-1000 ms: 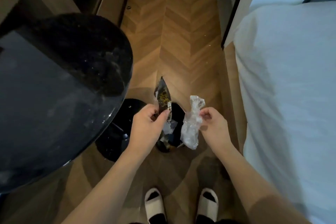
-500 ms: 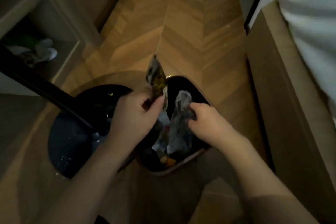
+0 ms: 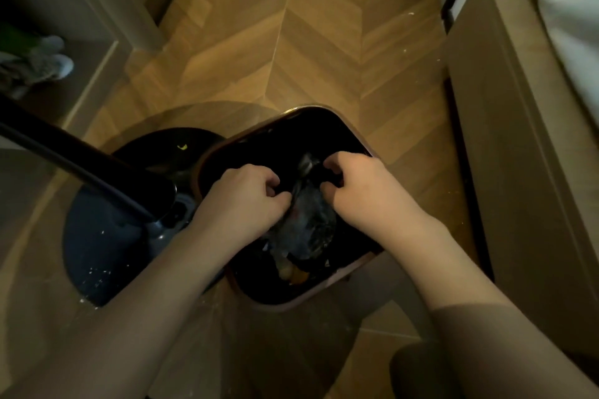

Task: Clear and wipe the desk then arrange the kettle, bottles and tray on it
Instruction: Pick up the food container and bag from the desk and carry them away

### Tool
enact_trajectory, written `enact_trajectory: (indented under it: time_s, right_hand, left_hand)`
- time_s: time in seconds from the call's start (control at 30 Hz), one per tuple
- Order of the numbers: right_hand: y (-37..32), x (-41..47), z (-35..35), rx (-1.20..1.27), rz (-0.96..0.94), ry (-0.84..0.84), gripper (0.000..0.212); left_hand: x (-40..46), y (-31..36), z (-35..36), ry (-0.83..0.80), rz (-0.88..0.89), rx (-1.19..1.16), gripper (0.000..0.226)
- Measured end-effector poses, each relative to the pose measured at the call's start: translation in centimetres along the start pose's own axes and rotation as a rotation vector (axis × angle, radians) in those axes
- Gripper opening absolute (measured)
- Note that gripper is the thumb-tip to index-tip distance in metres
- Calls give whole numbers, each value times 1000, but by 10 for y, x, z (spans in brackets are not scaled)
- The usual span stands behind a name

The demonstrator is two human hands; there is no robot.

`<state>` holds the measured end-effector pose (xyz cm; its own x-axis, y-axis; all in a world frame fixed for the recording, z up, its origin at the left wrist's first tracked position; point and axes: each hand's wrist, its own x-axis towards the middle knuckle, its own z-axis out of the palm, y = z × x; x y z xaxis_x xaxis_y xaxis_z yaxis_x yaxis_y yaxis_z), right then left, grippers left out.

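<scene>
Item: crumpled clear plastic film and dark printed snack wrapper, bunched together (image 3: 304, 220), found inside the open black rounded-rectangular waste bin with pale rim (image 3: 353, 272), which stands on the brown herringbone wood floor (image 3: 291, 42) at about 6 o'clock from the floor's centre line. Handling, as judged: very light, limp and springy, liable to unfold and rise again once let go; slippery on its glossy faces; not fragile. It is best taken by a pinch at a crushed fold or gathered edge, not on a flat face, and pressed down from the top so that it stays below the rim. Left hand (image 3: 246, 197): placed at 9 o'clock of the wrapper bundle, fingers curled down into it; a hold on the film is probable, though the fingertips are hidden in the dark of the bin. Right hand (image 3: 363, 191): placed at 3 o'clock of the bundle, fingers bent, thumb and forefinger curled toward the wrapper's upper end; whether the film is actually pinched cannot be told with certainty (the contact is shadowed). Other refuse, orange and pale scraps (image 3: 295, 274), is noted at 6 o'clock within the bin. Adjacent: round dark table base with black slanted post (image 3: 97, 236), at 9 o'clock of the bin, just beside its rim; white crumbs are scattered on it. Desk, kettle, bottles and tray: not in view. Stage, as judged: clearing of rubbish, wiping and arranging not yet begun.
</scene>
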<state>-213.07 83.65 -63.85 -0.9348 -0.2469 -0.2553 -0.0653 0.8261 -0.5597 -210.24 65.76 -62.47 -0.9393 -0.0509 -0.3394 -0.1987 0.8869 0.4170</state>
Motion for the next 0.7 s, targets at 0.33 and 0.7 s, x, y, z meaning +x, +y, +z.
enact_trajectory:
  time_s: [0.33,0.7]
  right_hand:
    - [-21,-28,35,56,-29,50,44]
    - [-148,-145,-233,7,64,18,47]
  left_hand:
    - [-4,-8,8,100,66,43,44]
    - [-125,149,-200,134,174,-29,40]
